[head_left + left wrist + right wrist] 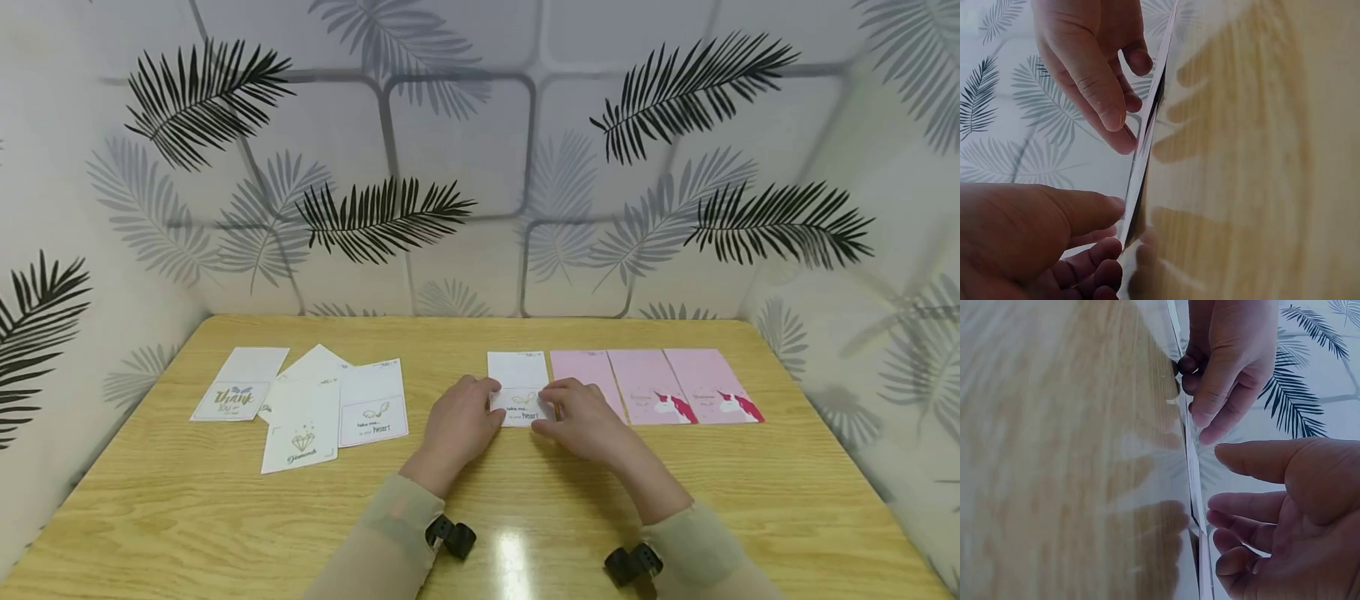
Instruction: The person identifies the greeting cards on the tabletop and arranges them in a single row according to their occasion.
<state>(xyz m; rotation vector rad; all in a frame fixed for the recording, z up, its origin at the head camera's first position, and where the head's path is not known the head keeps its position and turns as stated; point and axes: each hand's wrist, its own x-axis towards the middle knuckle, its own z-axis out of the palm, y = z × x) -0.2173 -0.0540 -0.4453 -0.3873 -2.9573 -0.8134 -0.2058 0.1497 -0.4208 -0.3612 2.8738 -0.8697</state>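
Observation:
A white card (517, 417) printed "take me to your heart" in dark and gold lies on the wooden table, between my two hands. At its left edge, my left hand (461, 421) rests with thumb and fingers loosely bent and touching the card's side. My right hand (585, 417) is over the right edge, thumb and fingers spread apart. In the right wrist view the right fingers (1241, 512) show a gap from the thumb, with nothing pinched between them. The card appears edge-on in both wrist views, its lower edge partly hidden by fingers.
Right of it, several pink cards (648, 387), some with unicorns, lie in a row. On the left are a "Thank you" card (243, 371), a "Diamonds" card (303, 408) overlapping another white card (315, 360), and a second "heart" card (372, 392). A leaf-patterned wall (465, 283) stands behind the table.

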